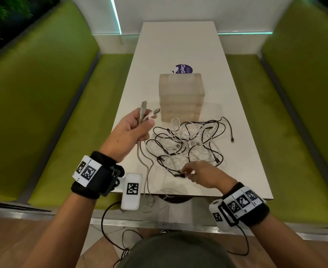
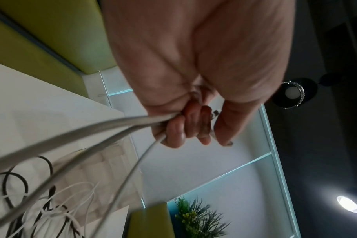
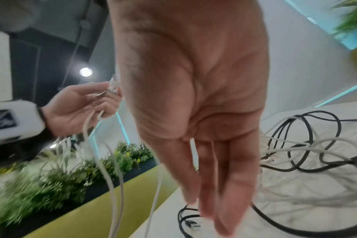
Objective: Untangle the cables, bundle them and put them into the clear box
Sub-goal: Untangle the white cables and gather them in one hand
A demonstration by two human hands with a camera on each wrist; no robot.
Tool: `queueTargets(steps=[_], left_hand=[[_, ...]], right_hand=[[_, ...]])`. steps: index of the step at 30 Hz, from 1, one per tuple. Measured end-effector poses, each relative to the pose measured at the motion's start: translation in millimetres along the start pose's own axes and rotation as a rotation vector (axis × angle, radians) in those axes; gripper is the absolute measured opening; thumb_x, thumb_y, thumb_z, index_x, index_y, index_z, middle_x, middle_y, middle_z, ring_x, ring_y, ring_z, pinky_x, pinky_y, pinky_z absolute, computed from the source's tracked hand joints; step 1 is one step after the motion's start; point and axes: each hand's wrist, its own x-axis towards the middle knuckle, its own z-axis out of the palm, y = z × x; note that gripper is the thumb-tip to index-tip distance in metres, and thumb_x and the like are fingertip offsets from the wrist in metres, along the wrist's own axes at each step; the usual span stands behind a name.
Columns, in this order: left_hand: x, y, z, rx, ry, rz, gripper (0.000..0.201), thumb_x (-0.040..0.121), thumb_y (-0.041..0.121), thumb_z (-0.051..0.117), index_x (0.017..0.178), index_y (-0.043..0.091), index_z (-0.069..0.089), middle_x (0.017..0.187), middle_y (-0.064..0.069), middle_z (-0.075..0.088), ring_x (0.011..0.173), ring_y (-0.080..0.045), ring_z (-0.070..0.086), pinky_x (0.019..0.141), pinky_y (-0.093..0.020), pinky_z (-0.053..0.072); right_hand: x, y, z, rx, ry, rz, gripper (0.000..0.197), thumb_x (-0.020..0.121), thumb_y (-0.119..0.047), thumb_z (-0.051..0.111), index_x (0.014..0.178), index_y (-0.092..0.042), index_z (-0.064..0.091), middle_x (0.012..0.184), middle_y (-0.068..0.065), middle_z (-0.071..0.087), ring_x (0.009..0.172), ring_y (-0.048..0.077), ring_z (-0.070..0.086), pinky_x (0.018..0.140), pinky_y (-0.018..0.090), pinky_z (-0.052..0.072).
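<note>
Apparently sorting ends first, the left hand (image 1: 133, 128) holds grey cable plugs (image 1: 146, 111) raised at ten o'clock of the tangle (image 1: 190, 142), fingers curled round them; the right hand (image 1: 200, 174), fingers nearly straight, reaches a black plug (image 1: 179, 175) at six; the clear box (image 1: 181, 97) waits at twelve.

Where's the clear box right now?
In the head view the clear box stands upright mid-table, just beyond the tangled cables and in front of a purple sticker, slightly right of the raised left hand.

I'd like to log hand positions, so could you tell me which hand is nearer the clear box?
Left. The left hand is raised beside the clear box; the right hand is at the tangle's near edge.
</note>
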Motion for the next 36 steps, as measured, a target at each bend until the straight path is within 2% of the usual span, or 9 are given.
queueTargets(steps=[3, 6, 11, 16, 20, 26, 30, 32, 36], left_hand=[[0, -5, 5, 0.023, -0.056, -0.024, 0.016, 0.091, 0.022, 0.053, 0.087, 0.008, 0.045, 0.061, 0.009, 0.035, 0.052, -0.008, 0.027, 0.052, -0.019, 0.033], [-1, -8, 11, -0.131, -0.05, -0.059, 0.022, 0.094, 0.024, 0.046, 0.076, 0.013, 0.04, 0.06, 0.006, 0.029, 0.05, -0.008, 0.024, 0.05, -0.019, 0.03], [-2, -18, 17, -0.36, 0.09, -0.078, 0.022, 0.103, 0.014, 0.034, 0.083, 0.014, 0.042, 0.057, 0.003, 0.049, 0.048, -0.009, 0.039, 0.05, -0.02, 0.037], [-1, -25, 8, -0.406, 0.174, -0.062, 0.019, 0.102, 0.01, 0.034, 0.09, 0.01, 0.049, 0.063, 0.0, 0.066, 0.055, -0.013, 0.062, 0.059, -0.025, 0.054], [6, -30, 8, -0.4, 0.176, -0.057, 0.019, 0.101, 0.011, 0.035, 0.097, 0.006, 0.054, 0.07, -0.001, 0.071, 0.066, -0.013, 0.068, 0.065, -0.024, 0.057], [25, -37, 38, -0.352, 0.134, -0.052, 0.014, 0.102, 0.015, 0.037, 0.102, 0.009, 0.049, 0.109, -0.017, 0.07, 0.1, -0.031, 0.068, 0.088, -0.042, 0.055], [31, -41, 53, -0.326, 0.099, -0.103, 0.026, 0.102, 0.017, 0.039, 0.122, 0.003, 0.048, 0.108, -0.016, 0.066, 0.094, -0.031, 0.068, 0.085, -0.043, 0.056], [30, -40, 57, -0.363, 0.074, -0.132, 0.027, 0.101, 0.02, 0.039, 0.122, 0.006, 0.048, 0.112, -0.017, 0.064, 0.098, -0.033, 0.068, 0.086, -0.043, 0.056], [25, -40, 58, -0.393, -0.012, -0.142, 0.026, 0.102, 0.021, 0.036, 0.121, 0.01, 0.05, 0.117, -0.016, 0.068, 0.107, -0.037, 0.065, 0.095, -0.045, 0.051]], right_hand=[[16, -4, -2, 0.15, 0.125, 0.085, 0.018, 0.093, -0.012, 0.052, 0.106, -0.009, 0.064, 0.099, 0.003, 0.062, 0.081, 0.016, 0.055, 0.074, 0.03, 0.047], [41, -8, 12, 0.008, 0.114, 0.21, 0.022, 0.094, -0.027, 0.053, 0.1, -0.007, 0.062, 0.101, 0.009, 0.064, 0.088, 0.023, 0.059, 0.074, 0.031, 0.044], [60, -9, 40, -0.181, 0.218, 0.198, 0.026, 0.093, -0.02, 0.052, 0.111, -0.002, 0.053, 0.112, 0.018, 0.059, 0.101, 0.034, 0.056, 0.081, 0.037, 0.043], [53, -19, 4, -0.196, 0.224, 0.22, 0.019, 0.09, -0.005, 0.042, 0.106, -0.006, 0.052, 0.102, 0.017, 0.061, 0.098, 0.034, 0.059, 0.069, 0.033, 0.039], [35, -33, -55, -0.193, 0.228, 0.099, 0.026, 0.087, 0.003, 0.049, 0.097, -0.011, 0.068, 0.105, 0.009, 0.058, 0.097, 0.025, 0.059, 0.074, 0.027, 0.04], [-2, -80, -125, -0.088, 0.069, -0.21, 0.021, 0.082, -0.003, 0.067, 0.096, -0.017, 0.073, 0.089, -0.006, 0.062, 0.08, 0.004, 0.055, 0.072, 0.022, 0.041], [-7, -94, -137, 0.19, 0.225, -0.291, 0.02, 0.074, -0.004, 0.075, 0.088, -0.012, 0.064, 0.071, 0.006, 0.064, 0.064, 0.013, 0.06, 0.063, 0.027, 0.051], [-4, -94, -137, 0.288, 0.301, -0.283, 0.021, 0.073, -0.003, 0.076, 0.087, -0.008, 0.061, 0.065, 0.003, 0.064, 0.058, 0.007, 0.06, 0.062, 0.028, 0.05], [6, -90, -131, 0.399, 0.389, -0.28, 0.021, 0.073, -0.006, 0.077, 0.086, -0.005, 0.06, 0.071, 0.01, 0.068, 0.065, 0.021, 0.069, 0.067, 0.034, 0.055]])
